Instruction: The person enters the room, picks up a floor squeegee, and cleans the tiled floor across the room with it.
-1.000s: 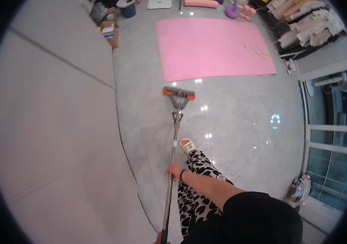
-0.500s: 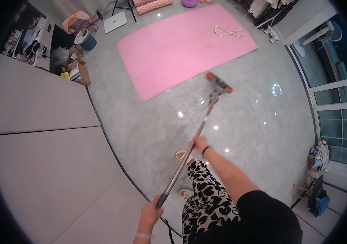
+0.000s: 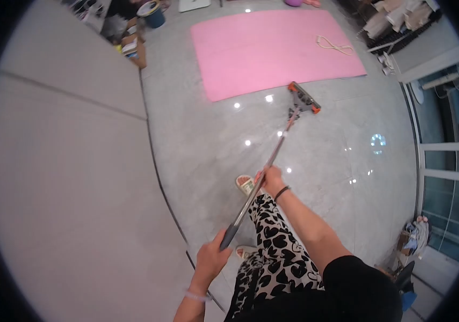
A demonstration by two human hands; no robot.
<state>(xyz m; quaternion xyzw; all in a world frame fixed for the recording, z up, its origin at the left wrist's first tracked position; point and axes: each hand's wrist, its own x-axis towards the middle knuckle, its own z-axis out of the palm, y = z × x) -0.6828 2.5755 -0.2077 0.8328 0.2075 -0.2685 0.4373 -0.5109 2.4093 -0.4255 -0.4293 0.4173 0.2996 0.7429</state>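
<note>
A long-handled mop (image 3: 276,149) slants across the floor, its metal pole running from my body toward the pink mat. My left hand (image 3: 212,256) is closed round the dark grip at the pole's top end. Farther down, my right hand (image 3: 270,180) wraps the middle of the pole. The grey mop head (image 3: 304,99) with orange ends rests on the glossy tiles, close to the near edge of the pink mat (image 3: 277,51). Its underside is hidden.
A pale cabinet wall (image 3: 84,177) runs along the left. Cardboard boxes (image 3: 135,51) and a blue bucket (image 3: 154,17) stand beyond it. A looped cord (image 3: 335,46) lies on the mat. Glass doors (image 3: 447,161) and a clothes rack (image 3: 396,40) are on the right.
My view has turned, so the mat and mop appear shifted right and up. Both hands keep their hold on the pole; the mop head stays near the mat's edge.
</note>
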